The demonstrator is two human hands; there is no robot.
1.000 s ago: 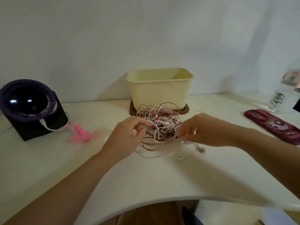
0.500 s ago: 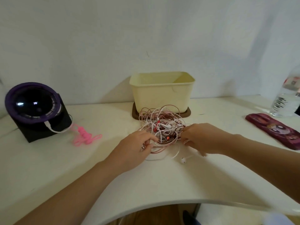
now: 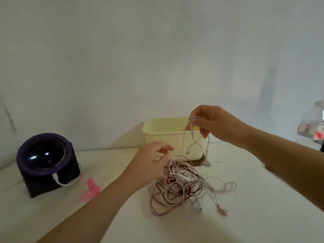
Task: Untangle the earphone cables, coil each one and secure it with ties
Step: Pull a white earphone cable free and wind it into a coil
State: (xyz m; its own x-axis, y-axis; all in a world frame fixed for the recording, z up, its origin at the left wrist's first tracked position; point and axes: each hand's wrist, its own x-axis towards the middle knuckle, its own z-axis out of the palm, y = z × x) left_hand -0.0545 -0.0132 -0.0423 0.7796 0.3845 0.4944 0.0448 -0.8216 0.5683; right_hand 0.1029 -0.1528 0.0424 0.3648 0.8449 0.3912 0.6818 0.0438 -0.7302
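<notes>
A tangle of white, pink and dark red earphone cables [image 3: 177, 186] lies on the white table [image 3: 245, 207], with loose earbud ends trailing to its right. My right hand [image 3: 212, 125] is raised above the pile and pinches a white earphone cable [image 3: 192, 135], whose earbuds dangle in front of the cream box. My left hand [image 3: 150, 162] sits at the pile's upper left edge with its fingers curled into the cables. A heap of pink ties [image 3: 90, 190] lies on the table to the left.
A cream plastic box [image 3: 163, 134] stands on a brown mat behind the pile. A black and purple speaker-like device [image 3: 45, 162] with a white cable sits at the left. A bottle [image 3: 312, 132] stands at the far right edge.
My right hand has risen from the pile, lifting a white earphone cable up out of it. My left hand has shifted to the pile's upper left. The view has tilted upward.
</notes>
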